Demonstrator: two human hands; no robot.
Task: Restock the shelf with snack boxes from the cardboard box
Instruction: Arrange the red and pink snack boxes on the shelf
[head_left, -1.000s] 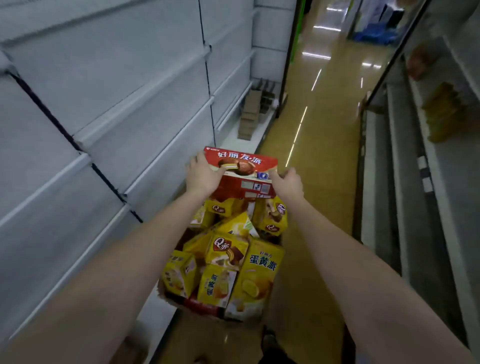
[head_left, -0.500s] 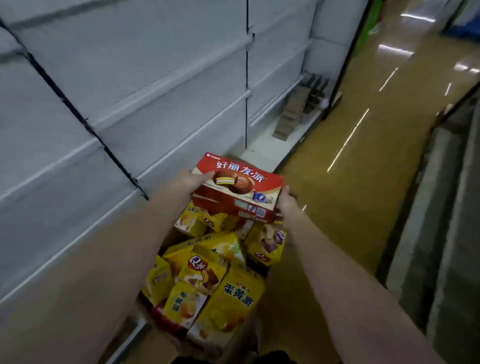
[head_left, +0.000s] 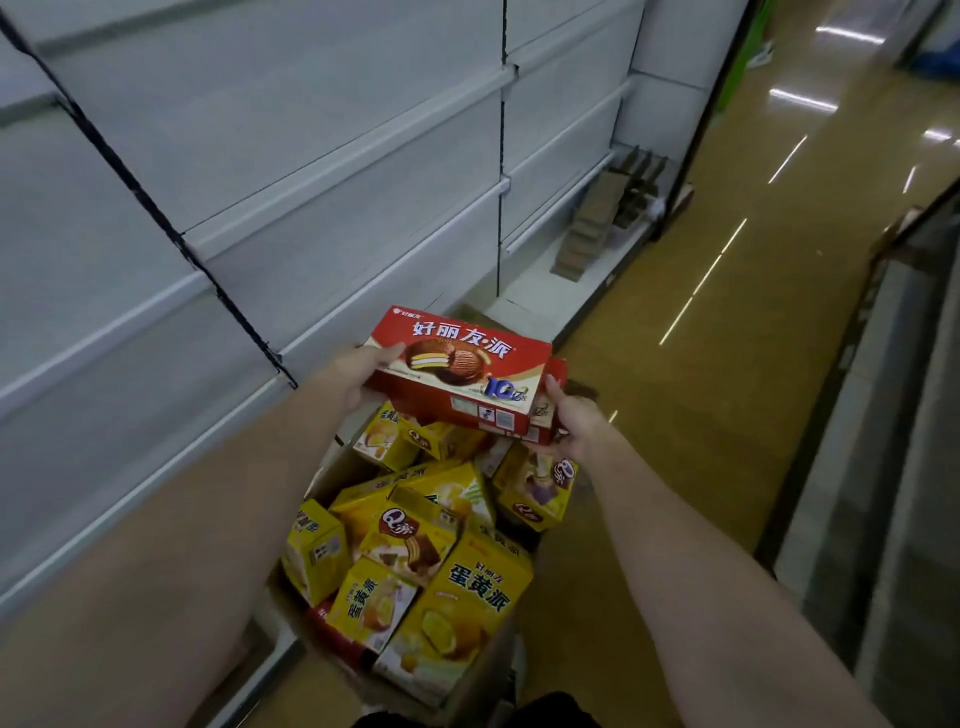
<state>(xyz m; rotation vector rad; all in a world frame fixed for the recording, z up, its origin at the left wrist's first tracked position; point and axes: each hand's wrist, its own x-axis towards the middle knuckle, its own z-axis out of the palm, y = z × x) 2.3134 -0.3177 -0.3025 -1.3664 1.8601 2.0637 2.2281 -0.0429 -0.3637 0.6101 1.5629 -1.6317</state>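
A red snack box (head_left: 457, 371) with a chocolate pie picture is held above the cardboard box (head_left: 324, 475), lying almost flat. My left hand (head_left: 353, 376) grips its left end, thumb on top. My right hand (head_left: 569, 423) grips its right end from below, and a second red box seems to sit under the first. Several yellow snack boxes (head_left: 415, 561) lie jumbled in the cardboard box below. The white shelves (head_left: 322, 171) on the left stand bare.
Flat brown cardboard pieces (head_left: 592, 228) lean on the bottom shelf further down the aisle. The yellow floor (head_left: 701, 364) runs ahead on the right. Another shelf unit (head_left: 893, 415) lines the right side.
The red box has tilted from upright to almost flat and stays above the cardboard box. My view has swung left toward the bare shelves.
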